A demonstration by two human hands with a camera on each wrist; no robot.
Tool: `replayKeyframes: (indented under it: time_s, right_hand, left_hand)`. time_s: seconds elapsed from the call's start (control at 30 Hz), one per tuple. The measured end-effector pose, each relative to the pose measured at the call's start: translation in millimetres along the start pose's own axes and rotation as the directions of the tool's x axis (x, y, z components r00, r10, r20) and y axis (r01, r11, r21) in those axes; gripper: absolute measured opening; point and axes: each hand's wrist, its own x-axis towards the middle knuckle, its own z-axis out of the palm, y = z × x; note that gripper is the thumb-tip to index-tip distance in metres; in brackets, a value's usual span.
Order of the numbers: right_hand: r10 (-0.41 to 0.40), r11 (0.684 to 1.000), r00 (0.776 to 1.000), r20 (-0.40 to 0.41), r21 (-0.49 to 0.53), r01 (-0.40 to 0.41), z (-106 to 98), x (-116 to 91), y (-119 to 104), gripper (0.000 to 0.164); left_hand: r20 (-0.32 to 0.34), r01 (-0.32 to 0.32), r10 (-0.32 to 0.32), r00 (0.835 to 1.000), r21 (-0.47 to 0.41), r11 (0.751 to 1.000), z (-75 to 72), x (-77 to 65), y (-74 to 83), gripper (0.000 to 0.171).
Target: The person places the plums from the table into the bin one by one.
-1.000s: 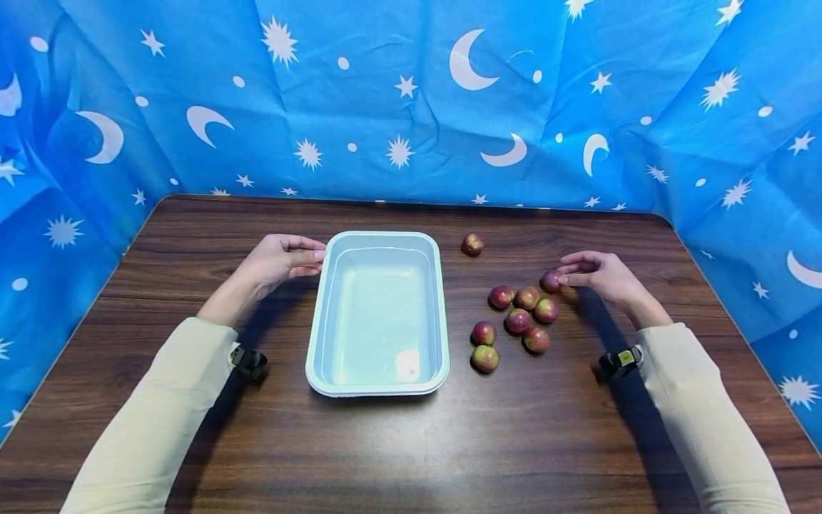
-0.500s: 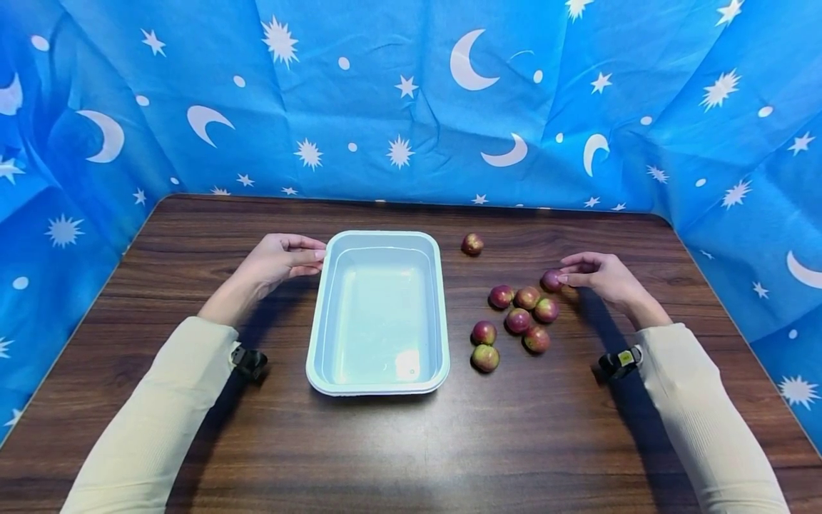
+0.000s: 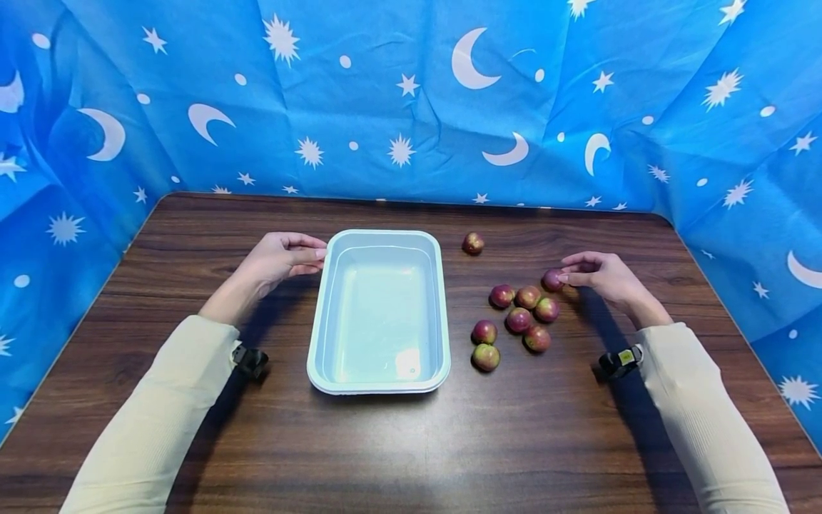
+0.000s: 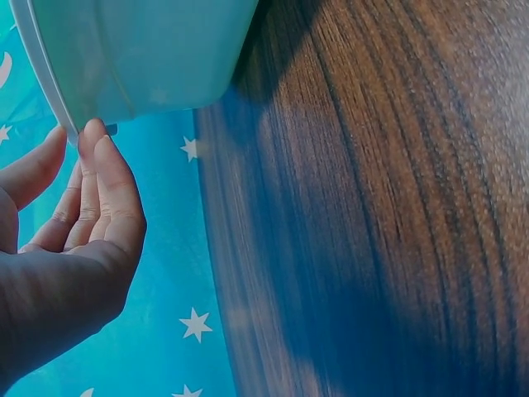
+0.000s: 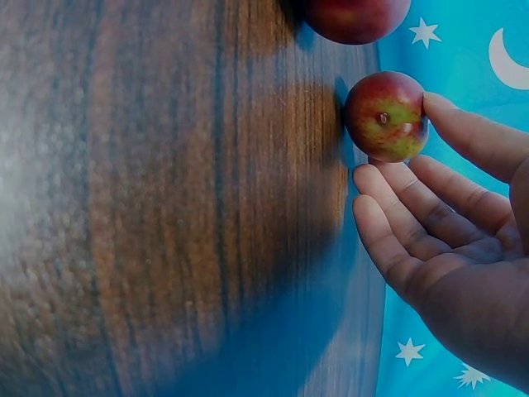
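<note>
A white rectangular plastic basin [image 3: 382,307] sits on the table left of centre, with nothing in it. At its far left rim, my left hand [image 3: 282,257] pinches the edge; the left wrist view shows the thumb on the outer side of the rim [image 4: 45,74] and the fingertips beneath it. Over on the right, my right hand [image 3: 600,275] pinches a plum [image 3: 552,280] at the back of a loose group. In the right wrist view that red-and-green plum [image 5: 387,116] lies between thumb and fingertips, close to the tabletop.
Several more plums [image 3: 518,320] lie between basin and right hand, two of them [image 3: 484,345] nearer the basin. A single plum [image 3: 473,243] lies apart near the back. The dark wooden table [image 3: 385,457] ends at a blue star-and-moon cloth [image 3: 359,93].
</note>
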Motion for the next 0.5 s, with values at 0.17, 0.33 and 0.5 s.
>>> replayKeyframes:
  time_s: [0.17,0.33,0.5]
  right_hand:
    - [-0.001,1.000,1.000,-0.004,-0.012,0.001,-2.7,-1.1,-1.4,0.051]
    - [-0.022,1.000,1.000,-0.014,0.002,0.022,-6.1,-1.0,-4.8,0.052]
    - [0.015,1.000,1.000,-0.020,0.008,-0.015,-8.8,-1.5,-7.9,0.055]
  left_hand:
    - [0.002,-0.002,0.002,1.000,0.003,1.000,0.1,0.3,-0.1,0.036]
    - [0.000,-0.001,0.001,1.000,-0.009,1.000,0.2,-0.1,0.5,0.035]
    - [0.004,-0.006,0.006,1.000,-0.016,1.000,0.7,-1.7,2.1,0.036]
